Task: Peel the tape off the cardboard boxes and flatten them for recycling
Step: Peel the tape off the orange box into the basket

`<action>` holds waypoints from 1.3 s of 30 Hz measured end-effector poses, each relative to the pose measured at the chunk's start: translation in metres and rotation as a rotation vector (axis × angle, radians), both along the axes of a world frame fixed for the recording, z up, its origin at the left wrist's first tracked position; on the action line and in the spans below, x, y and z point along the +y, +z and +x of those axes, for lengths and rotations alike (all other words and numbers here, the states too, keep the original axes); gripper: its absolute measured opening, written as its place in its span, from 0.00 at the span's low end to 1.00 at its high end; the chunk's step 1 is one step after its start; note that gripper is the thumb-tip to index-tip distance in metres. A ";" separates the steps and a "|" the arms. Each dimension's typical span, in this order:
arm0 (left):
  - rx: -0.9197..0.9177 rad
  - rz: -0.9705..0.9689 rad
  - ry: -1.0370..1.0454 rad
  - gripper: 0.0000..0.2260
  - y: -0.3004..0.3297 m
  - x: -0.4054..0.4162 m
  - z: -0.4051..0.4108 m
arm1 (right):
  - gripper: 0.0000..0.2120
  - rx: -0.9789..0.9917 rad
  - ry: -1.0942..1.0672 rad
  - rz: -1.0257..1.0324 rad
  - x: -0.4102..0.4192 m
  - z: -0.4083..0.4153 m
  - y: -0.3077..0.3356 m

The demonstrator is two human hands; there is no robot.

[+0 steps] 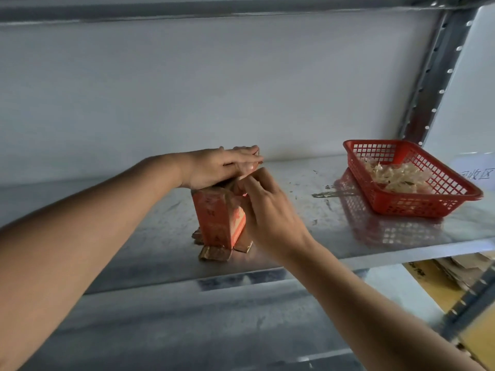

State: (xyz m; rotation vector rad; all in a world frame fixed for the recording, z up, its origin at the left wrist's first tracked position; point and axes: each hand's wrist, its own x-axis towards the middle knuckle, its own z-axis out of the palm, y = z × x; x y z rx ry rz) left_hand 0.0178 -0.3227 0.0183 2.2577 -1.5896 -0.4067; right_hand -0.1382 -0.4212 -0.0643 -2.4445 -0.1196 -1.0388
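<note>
Box [218,223] stood on shelf [308,231], left hand [214,167] on top, basket [412,180] well right.

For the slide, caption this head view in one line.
Left hand presses flat on an upright orange box; right hand pinches at its top, red basket nearby.

Under the left hand [214,167], small cardboard box [218,218]: orange-red, faint darker print, paler pink-orange on the face beside the right hand [265,210]; brown bottom flaps. Well right of both hands, plastic basket [417,203]: bright red, square-grid mesh, holding off-white tape scraps [396,175]. Beneath the hands, metal shelf [134,250]: dull silver-grey, dark scuffs.
</note>
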 end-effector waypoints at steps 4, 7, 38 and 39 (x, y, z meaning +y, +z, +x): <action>-0.033 0.009 0.035 0.25 -0.001 -0.005 -0.004 | 0.05 0.136 -0.026 -0.009 0.002 -0.022 0.016; 0.020 -0.040 0.069 0.19 -0.007 -0.003 -0.007 | 0.04 0.230 0.090 0.397 0.001 -0.031 0.021; -0.052 0.004 0.000 0.14 0.001 -0.002 -0.009 | 0.14 -0.006 -0.161 0.343 -0.026 -0.047 0.052; -0.030 -0.012 0.006 0.14 0.000 -0.003 -0.009 | 0.14 0.011 -0.125 0.300 -0.025 -0.052 0.054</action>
